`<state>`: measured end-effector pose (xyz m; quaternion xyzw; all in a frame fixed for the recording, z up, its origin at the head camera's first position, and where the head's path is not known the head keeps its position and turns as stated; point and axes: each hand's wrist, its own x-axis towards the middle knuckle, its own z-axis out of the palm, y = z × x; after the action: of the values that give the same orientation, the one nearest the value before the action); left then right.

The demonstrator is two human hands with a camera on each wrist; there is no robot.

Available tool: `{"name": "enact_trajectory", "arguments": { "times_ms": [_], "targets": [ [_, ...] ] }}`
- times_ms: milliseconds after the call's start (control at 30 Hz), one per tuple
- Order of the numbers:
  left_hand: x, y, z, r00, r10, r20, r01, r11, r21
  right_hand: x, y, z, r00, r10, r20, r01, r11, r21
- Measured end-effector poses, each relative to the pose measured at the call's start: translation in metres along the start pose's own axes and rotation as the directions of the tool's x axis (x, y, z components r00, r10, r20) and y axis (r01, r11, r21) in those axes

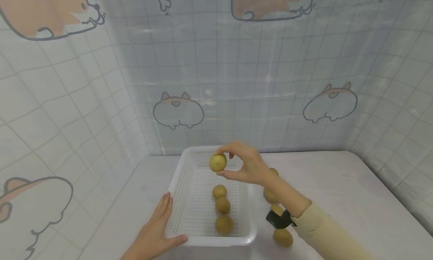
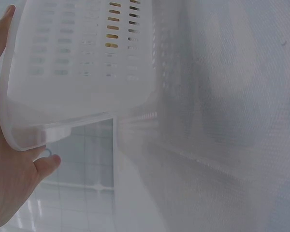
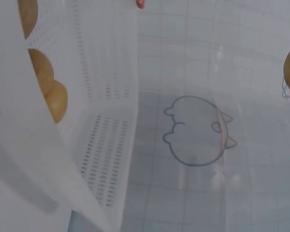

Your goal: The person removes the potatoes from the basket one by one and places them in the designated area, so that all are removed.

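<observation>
Potato pinched in right hand — apparently above basket.

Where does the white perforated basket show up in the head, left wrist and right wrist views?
Head: white basket at bottom centre, left hand resting on its near left corner.
Left wrist: fills the upper left, seen from beneath against the palm.
Right wrist: along the left edge.
Shared landmark: the slotted basket wall.
</observation>
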<state>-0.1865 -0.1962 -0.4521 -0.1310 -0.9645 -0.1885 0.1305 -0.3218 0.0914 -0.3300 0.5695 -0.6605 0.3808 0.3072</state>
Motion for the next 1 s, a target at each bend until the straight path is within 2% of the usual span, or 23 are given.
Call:
{"name": "enact_trajectory", "arguments": {
  "times_ms": [167,533,833,1000],
  "targets": [
    [0.0,-0.003,0.003,1.0,0.001,0.0,-0.001,1.0,0.0,-0.006,0.002,-0.011,1.0,0.011,0.001,-0.011,1.0,-0.017],
    [0.0,0.0,0.0,1.0,0.022,-0.012,-0.022,1.0,0.015,-0.021,0.001,-0.039,0.992,0.122,0.027,-0.12,0.991,-0.066],
    [0.0,0.002,-0.002,1.0,0.015,-0.005,-0.015,1.0,0.009,-0.035,0.002,-0.055,0.987,0.159,0.021,-0.156,0.982,-0.109],
    [0.0,0.002,-0.002,1.0,0.018,-0.005,-0.018,1.0,0.011,-0.044,0.005,-0.063,0.99,0.138,0.007,-0.136,0.983,-0.127]
  ]
}}
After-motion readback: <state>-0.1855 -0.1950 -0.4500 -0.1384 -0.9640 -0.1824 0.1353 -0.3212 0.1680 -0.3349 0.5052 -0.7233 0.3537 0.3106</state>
